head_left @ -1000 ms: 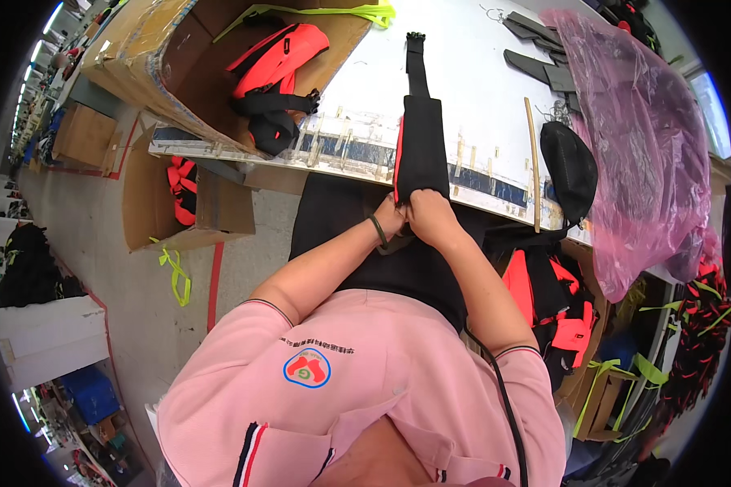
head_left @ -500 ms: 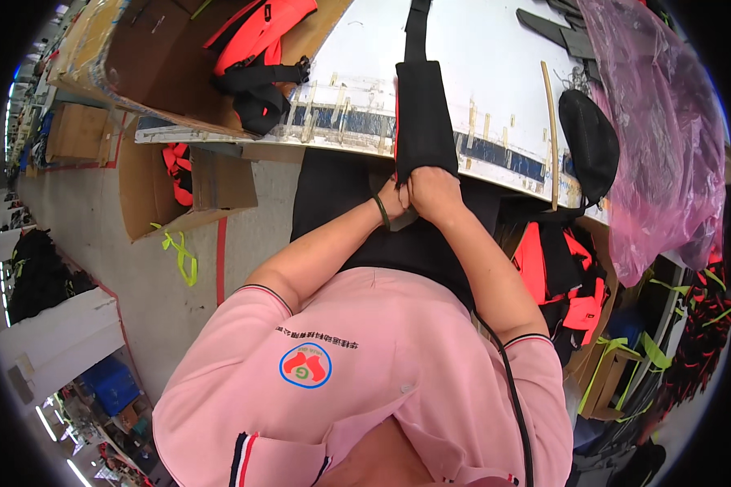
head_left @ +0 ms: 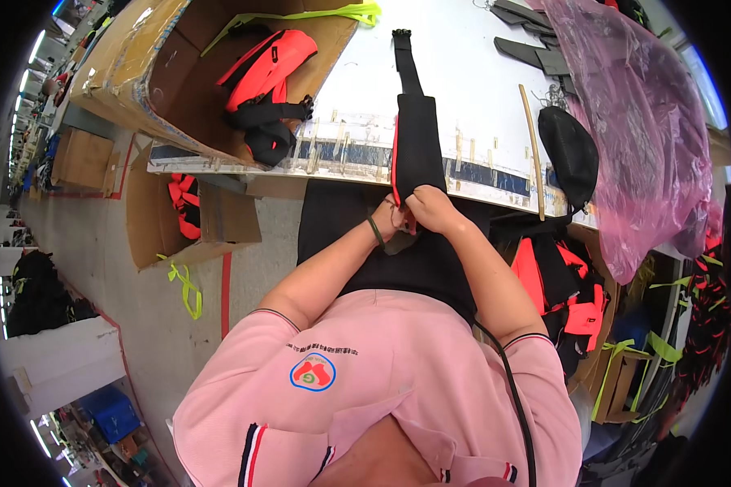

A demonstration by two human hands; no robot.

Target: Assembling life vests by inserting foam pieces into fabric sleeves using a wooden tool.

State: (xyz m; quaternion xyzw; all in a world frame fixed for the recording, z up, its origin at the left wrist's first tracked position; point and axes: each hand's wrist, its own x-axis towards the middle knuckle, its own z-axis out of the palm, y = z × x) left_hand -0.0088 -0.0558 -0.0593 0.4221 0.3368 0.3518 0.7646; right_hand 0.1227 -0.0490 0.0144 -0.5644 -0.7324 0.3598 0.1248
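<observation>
At the far left a cardboard box [head_left: 179, 73] sits on the desk [head_left: 479, 97], with a red and black bag [head_left: 264, 77] lying inside it. Moving right, the left hand [head_left: 390, 221] is curled closed on the near end of a long black pouch [head_left: 417, 146], just past the desk's front edge; a dark band circles that wrist. The right hand [head_left: 434, 209] touches the left one and is also pressed together on the same end, its fingers bent over the fabric. Both hands are equally near.

The pouch lies straight ahead of the hands, its long axis running away from the person across the white desk, narrowing into a black strap [head_left: 404, 50] at the far end. Its near end hangs over the desk edge into the hands. It is matte black, flat and oblong, with a thin red line down its left side.

Further right lie a thin wooden stick [head_left: 532, 150], a round black pouch [head_left: 570, 154] and a big pink plastic bag [head_left: 633, 122].
</observation>
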